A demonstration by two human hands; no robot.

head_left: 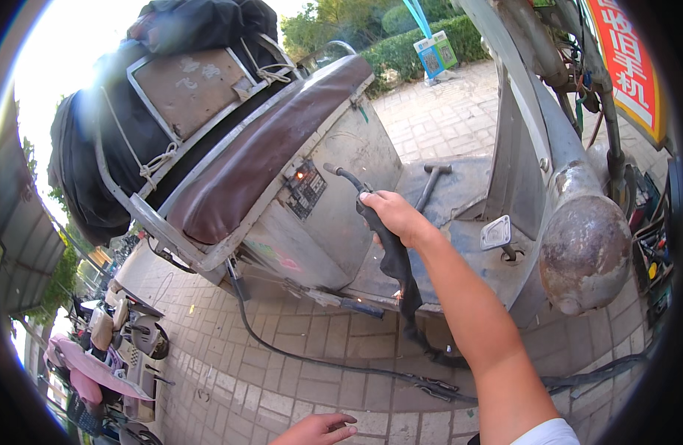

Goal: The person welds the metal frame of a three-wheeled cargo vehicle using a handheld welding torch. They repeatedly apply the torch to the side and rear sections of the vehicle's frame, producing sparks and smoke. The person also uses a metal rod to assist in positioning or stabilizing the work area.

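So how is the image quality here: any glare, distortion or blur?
Head view: sky at upper left blown out to white; strong fisheye bending with a dark rim at the corners; right hand on the welding torch is sharp in even daylight; left hand is cropped by the lower edge.

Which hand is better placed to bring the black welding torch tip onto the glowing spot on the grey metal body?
The right hand. It already grips the black welding torch, whose tip points at the glowing spot. The left hand is low over the brick paving, holding nothing.
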